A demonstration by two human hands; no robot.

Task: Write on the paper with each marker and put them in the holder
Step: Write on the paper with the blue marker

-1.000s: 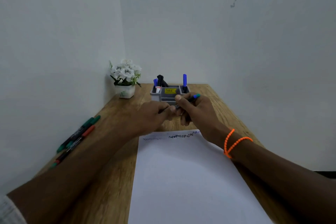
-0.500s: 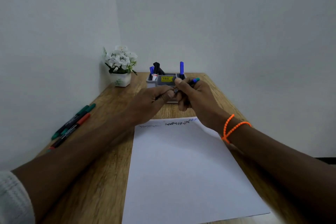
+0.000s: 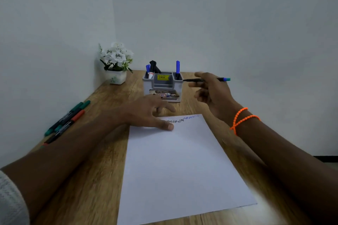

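Note:
My right hand point(image 3: 210, 91) holds a black marker with a blue end point(image 3: 222, 79) level in the air, just right of the grey holder point(image 3: 162, 87); its tip points at the holder's right compartment. My left hand point(image 3: 146, 113) lies flat with spread fingers on the top left corner of the white paper point(image 3: 175, 166). A zigzag scribble line point(image 3: 182, 119) runs along the paper's top edge. Blue and black markers point(image 3: 177, 67) stand in the holder. Several green and red markers point(image 3: 67, 118) lie at the table's left edge.
A white pot of white flowers point(image 3: 117, 65) stands in the back left corner. White walls close in the wooden table point(image 3: 95, 179) at the left and back. The table's right edge runs under my right forearm.
My hands have come apart. The left hand let go of the marker and dropped onto the paper; the right hand lifted the marker up and to the right, beside the holder.

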